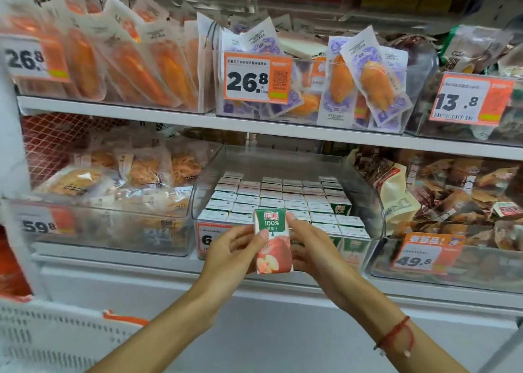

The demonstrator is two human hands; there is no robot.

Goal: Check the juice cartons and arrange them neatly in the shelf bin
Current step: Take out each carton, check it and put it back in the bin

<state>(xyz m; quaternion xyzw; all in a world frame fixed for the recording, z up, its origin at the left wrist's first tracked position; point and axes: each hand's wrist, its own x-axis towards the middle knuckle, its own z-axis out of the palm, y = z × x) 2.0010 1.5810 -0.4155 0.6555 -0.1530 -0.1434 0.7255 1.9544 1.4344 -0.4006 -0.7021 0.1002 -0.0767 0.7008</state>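
One juice carton [272, 241], upright, pinched between left hand [230, 252] and right hand [310, 249] fingers before clear shelf bin [365, 200]; packed cartons [283, 200] inside; snack bins [113, 203] flanking; price tag [205, 238] partly hidden.

lower white shelf [119, 262] carrying three clear bins side by side: snack packets at left [93, 231], rows of upright juice cartons [271, 200] in the middle bin [365, 183], brown packets at right [452, 262]. upper shelf [141, 113] likewise lined with clear bins of pouches.
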